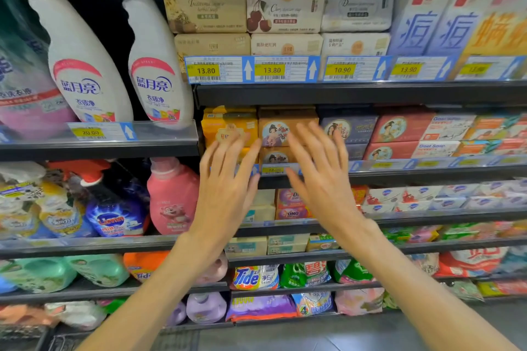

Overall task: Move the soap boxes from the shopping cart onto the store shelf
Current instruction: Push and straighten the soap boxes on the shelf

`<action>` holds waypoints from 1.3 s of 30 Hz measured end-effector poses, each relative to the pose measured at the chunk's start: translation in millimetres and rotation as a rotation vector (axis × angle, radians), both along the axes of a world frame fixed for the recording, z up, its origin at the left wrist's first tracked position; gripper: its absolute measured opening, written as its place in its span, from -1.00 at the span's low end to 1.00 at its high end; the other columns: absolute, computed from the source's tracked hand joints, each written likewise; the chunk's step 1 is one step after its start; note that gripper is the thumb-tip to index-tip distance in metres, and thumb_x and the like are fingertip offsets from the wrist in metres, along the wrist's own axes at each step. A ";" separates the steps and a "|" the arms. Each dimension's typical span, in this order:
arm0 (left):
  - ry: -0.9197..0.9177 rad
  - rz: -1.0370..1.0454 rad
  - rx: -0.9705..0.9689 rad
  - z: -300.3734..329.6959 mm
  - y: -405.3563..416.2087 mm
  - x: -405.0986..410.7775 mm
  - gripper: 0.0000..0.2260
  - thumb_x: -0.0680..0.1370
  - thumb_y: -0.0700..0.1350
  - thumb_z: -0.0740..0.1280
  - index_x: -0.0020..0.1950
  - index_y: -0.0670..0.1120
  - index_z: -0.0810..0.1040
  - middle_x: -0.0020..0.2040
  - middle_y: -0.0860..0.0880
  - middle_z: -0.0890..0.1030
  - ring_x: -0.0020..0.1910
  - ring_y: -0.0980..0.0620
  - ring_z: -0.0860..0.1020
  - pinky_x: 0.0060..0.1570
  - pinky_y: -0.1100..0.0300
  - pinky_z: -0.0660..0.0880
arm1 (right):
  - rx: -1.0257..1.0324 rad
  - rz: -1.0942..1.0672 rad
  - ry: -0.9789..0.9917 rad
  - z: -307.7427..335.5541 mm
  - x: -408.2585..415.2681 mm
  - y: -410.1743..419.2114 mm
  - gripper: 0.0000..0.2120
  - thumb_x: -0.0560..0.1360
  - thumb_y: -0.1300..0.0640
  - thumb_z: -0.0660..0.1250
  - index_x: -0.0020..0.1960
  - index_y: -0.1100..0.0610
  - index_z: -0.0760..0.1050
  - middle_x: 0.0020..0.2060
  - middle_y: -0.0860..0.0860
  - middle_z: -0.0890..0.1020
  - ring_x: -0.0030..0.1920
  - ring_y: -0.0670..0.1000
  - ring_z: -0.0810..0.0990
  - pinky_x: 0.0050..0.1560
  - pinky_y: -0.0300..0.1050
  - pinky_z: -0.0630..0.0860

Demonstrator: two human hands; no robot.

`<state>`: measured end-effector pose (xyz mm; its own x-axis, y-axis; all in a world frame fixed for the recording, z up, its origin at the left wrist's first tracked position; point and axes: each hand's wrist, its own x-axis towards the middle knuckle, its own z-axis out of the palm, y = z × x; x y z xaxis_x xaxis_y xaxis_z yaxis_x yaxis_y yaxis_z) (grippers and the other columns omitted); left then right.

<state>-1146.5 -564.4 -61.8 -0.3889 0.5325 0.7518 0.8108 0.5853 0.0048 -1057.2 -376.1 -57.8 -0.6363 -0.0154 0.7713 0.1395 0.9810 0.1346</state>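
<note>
Both my hands are raised in front of the store shelf, fingers spread and straight, holding nothing. My left hand is in front of a yellow soap box. My right hand is in front of a stack of two brown soap boxes with a lady picture. Whether the fingertips touch the boxes I cannot tell. The shopping cart shows only as a dark wire corner at the bottom left.
Blue-grey and red soap boxes fill the same shelf to the right. Beige soap packs sit on the shelf above. White spray bottles stand at the upper left, a pink detergent bottle below them. Detergent bags lie on the lower shelves.
</note>
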 end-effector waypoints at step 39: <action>-0.052 -0.093 -0.047 35.9 23.8 -12.0 -0.47 0.56 -0.12 0.36 0.52 -0.13 0.33 0.44 -0.16 0.38 0.47 -0.17 0.29 0.47 -0.11 0.24 | -0.064 -0.021 0.028 14.4 -10.4 -1.0 -0.47 0.57 0.06 0.31 0.49 0.19 0.34 0.43 0.17 0.40 0.46 0.18 0.34 0.48 0.17 0.23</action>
